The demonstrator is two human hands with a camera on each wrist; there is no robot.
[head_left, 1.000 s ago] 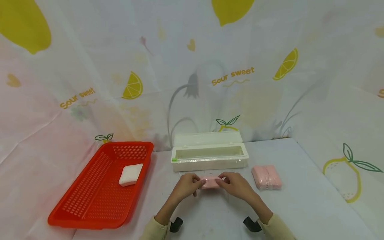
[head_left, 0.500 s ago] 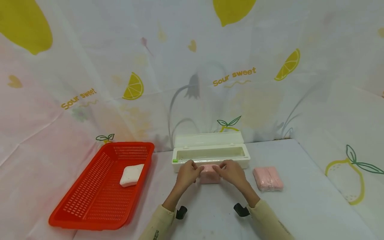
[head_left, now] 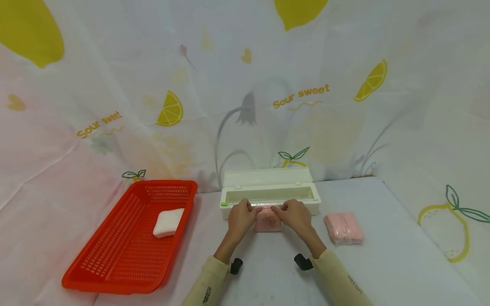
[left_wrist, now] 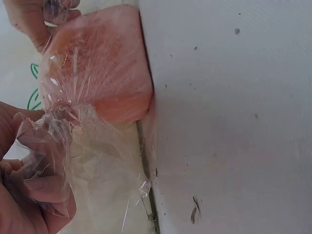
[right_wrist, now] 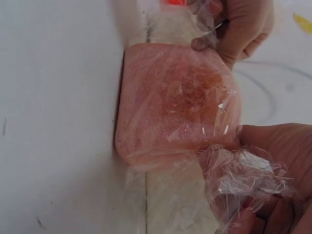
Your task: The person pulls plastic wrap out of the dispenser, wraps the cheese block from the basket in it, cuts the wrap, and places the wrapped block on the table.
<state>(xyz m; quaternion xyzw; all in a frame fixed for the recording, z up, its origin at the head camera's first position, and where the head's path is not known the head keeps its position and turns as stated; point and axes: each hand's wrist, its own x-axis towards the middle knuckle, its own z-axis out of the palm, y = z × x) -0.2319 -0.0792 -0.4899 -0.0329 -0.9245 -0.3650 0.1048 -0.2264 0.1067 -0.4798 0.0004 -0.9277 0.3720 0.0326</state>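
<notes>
A pink, square, bread-like slice [head_left: 268, 223] with a browned patch stands tilted up, its broad face turned toward me. Clear cling film [right_wrist: 243, 170] covers it and gathers in crumpled bunches at both sides. My left hand [head_left: 240, 219] pinches the film at the slice's left upper corner. At the opposite corner, my right hand [head_left: 295, 217] grips the other bunch between thumb and fingers. Just behind both hands is a white cling film dispenser [head_left: 268, 177] with its lid raised. The hands and slice hide part of its front.
A wrapped pink block [head_left: 343, 228] lies on the white table [head_left: 386, 259] to the right. On the left stands a red perforated basket [head_left: 111, 288], holding a white square block [head_left: 167, 223]. A lemon-print cloth [head_left: 214, 63] hangs behind the table.
Both hands have moved forward, up to the dispenser, with the slice. The slice has tipped up so that its broad face shows. Over the last half second the hands shift only slightly.
</notes>
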